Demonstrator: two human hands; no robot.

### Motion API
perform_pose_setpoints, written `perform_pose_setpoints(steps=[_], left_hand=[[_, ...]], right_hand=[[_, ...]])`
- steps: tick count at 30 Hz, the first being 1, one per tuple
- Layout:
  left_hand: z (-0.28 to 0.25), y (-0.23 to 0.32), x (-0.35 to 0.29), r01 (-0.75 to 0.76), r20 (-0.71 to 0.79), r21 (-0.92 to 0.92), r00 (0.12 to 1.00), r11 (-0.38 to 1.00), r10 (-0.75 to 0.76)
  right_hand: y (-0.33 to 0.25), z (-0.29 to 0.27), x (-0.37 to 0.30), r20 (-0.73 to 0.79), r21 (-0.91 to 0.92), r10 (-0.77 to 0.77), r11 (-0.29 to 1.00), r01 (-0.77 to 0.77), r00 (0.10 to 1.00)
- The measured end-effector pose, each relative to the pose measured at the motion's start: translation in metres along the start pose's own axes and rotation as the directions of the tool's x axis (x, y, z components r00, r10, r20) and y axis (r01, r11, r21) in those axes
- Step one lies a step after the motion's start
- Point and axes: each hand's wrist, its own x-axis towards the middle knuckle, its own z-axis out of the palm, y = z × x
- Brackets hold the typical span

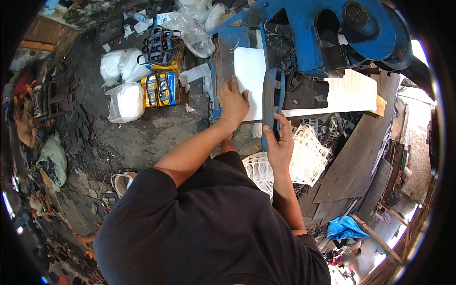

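A white sheet (pixel 248 71) lies at the front of a big blue machine (pixel 304 28). My left hand (pixel 233 103) rests at the sheet's left edge, with the fingers stretched forward and the thumb apart on the white surface. Just right of the sheet stands a long, narrow dark blue metal loop (pixel 270 102), shaped like a handle or guard. My right hand (pixel 280 142) grips the lower part of this loop, thumb on the near side and fingers around the right edge. Whether the loop is fixed to the machine is hidden.
White perforated cut-out sheets (pixel 308 154) hang below my right hand. Dark boards (pixel 354 152) lean at the right. White plastic bags (pixel 126 102), a yellow and blue box (pixel 151 90) and black strap pieces (pixel 161 46) lie on the floor at the left. A blue plastic bag (pixel 346 228) is at lower right.
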Motion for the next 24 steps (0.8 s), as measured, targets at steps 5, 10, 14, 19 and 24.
perform_pose_setpoints(steps=[5,10,14,19,24], left_hand=[[-0.002,-0.015,0.013,0.163,0.026,-0.128,0.987,0.978,-0.161],[-0.01,-0.019,0.032,0.569,0.381,-0.302,0.807,0.765,-0.451],[-0.004,-0.038,0.037,0.655,0.515,-0.403,0.74,0.64,-0.433],[-0.01,-0.046,0.04,0.73,0.672,-0.555,0.676,0.399,-0.302],[-0.017,-0.048,0.04,0.788,0.732,-0.512,0.609,0.343,-0.305]], right_hand=[[0.001,-0.002,0.002,-0.002,-0.056,-0.049,0.997,0.049,0.999],[0.007,0.005,0.014,0.012,-0.056,-0.077,0.995,0.077,0.997],[0.015,0.024,0.034,0.047,-0.121,-0.155,0.98,0.16,0.987],[0.037,0.064,0.057,-0.013,-0.357,-0.296,0.893,0.272,0.955],[0.057,0.089,0.063,-0.016,-0.536,-0.31,0.805,0.254,0.951]])
